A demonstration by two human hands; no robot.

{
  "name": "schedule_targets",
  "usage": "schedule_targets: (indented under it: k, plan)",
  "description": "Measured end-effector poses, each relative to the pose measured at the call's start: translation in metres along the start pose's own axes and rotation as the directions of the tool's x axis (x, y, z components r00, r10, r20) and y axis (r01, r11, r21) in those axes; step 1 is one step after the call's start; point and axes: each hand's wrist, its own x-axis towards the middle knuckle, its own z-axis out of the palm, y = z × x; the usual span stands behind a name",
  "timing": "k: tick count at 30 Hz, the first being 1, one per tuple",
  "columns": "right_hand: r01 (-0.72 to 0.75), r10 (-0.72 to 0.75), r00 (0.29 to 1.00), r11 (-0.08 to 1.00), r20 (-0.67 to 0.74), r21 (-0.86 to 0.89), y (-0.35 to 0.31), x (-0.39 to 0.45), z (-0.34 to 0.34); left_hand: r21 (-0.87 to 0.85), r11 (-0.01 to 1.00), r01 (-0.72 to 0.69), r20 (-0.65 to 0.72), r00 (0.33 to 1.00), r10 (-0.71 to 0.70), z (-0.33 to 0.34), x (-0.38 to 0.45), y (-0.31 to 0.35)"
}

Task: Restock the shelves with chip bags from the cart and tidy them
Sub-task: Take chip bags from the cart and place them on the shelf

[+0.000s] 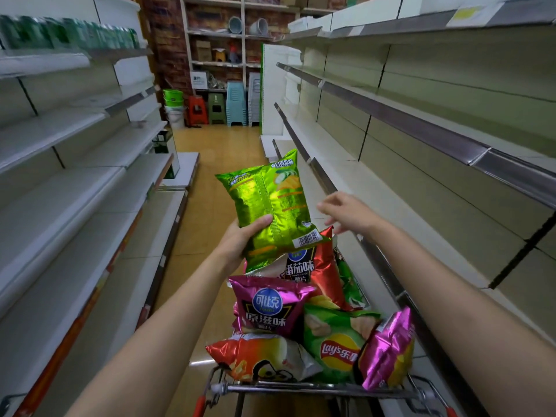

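Bare shelves line both sides of a shop aisle with a tan floor, and a cart heaped with chip bags stands close against the right-hand run. The left hand holds a green chip bag lifted above the pile, its grip clamped on the bag's lower edge with the thumb across the back panel. The right hand hovers just beside the bag, fingers spread and holding nothing. Such a bag is probably very light, puffed with air, slick foil and full of brittle chips, so squeezing the middle risks crushing them. Taking it by the crimped end seams or cradling both side edges looks safer. Other bags lie loose in the cart, a pink bag on top.
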Motion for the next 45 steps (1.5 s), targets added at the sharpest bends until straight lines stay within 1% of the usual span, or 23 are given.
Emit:
schedule_targets:
  k: [5,10,12,16,18,19,20,21,24,27,31,33,36,38,41,45]
  plan:
    - [-0.191,0.201,0.978,0.968,0.05,-0.165,0.033,0.003,0.018,0.031,0.998,0.05,0.013,0.999,-0.05,-0.003,0.012,-0.004]
    - [-0.291,0.316,0.94,0.94,0.131,-0.178,0.055,0.003,0.034,0.101,0.992,0.072,0.035,0.997,-0.076,-0.002,0.019,-0.009]
    - [-0.347,0.373,0.917,0.92,0.143,-0.18,0.064,0.009,0.039,0.113,0.99,0.079,0.036,0.996,-0.083,-0.005,0.019,-0.01]
    - [-0.384,0.401,0.896,0.915,0.191,-0.122,0.076,0.009,0.051,0.096,0.991,0.089,0.021,0.996,-0.091,-0.011,0.018,-0.01]
    - [-0.367,0.382,0.904,0.924,0.192,-0.109,0.099,0.018,0.058,0.075,0.994,0.082,0.015,0.996,-0.083,-0.014,0.015,-0.008]
    - [-0.368,0.379,0.905,0.925,0.194,-0.091,0.124,0.031,0.064,0.064,0.995,0.076,0.016,0.997,-0.077,-0.015,0.013,-0.006]
    - [-0.367,0.374,0.911,0.927,0.174,-0.072,0.135,0.037,0.071,0.051,0.996,0.07,0.017,0.997,-0.071,-0.016,0.011,-0.005]
    - [-0.372,0.378,0.914,0.926,0.149,-0.067,0.132,0.033,0.075,0.039,0.997,0.064,0.015,0.998,-0.064,-0.018,0.009,-0.003]
    - [-0.399,0.401,0.914,0.916,0.052,-0.048,0.093,0.005,0.082,0.019,0.998,0.06,-0.002,0.998,-0.06,-0.021,0.001,0.003]
    - [-0.416,0.416,0.909,0.909,-0.023,-0.015,0.088,-0.001,0.086,0.012,0.998,0.069,-0.029,0.997,-0.069,-0.024,-0.006,0.006]
    - [-0.359,0.358,0.931,0.933,-0.064,-0.004,0.088,-0.003,0.08,0.007,0.997,0.077,-0.053,0.996,-0.076,-0.026,-0.013,0.007]
    - [-0.327,0.328,0.941,0.945,-0.08,0.026,0.085,-0.006,0.07,-0.001,0.997,0.074,-0.056,0.996,-0.074,-0.025,-0.016,0.007]
    - [-0.284,0.285,0.954,0.958,-0.097,0.023,0.079,-0.01,0.05,-0.033,0.997,0.07,-0.058,0.996,-0.072,-0.017,-0.018,0.009]
    - [-0.257,0.257,0.959,0.966,-0.122,0.02,0.073,-0.013,0.035,-0.051,0.996,0.071,-0.048,0.996,-0.074,-0.008,-0.019,0.01]
    - [-0.214,0.222,0.954,0.975,-0.201,0.062,0.06,-0.02,0.011,-0.056,0.996,0.07,-0.018,0.997,-0.071,0.008,-0.02,0.012]
    - [-0.174,0.198,0.925,0.979,-0.323,0.103,0.043,-0.036,-0.021,-0.079,0.989,0.121,0.1,0.989,-0.113,0.038,-0.031,0.014]
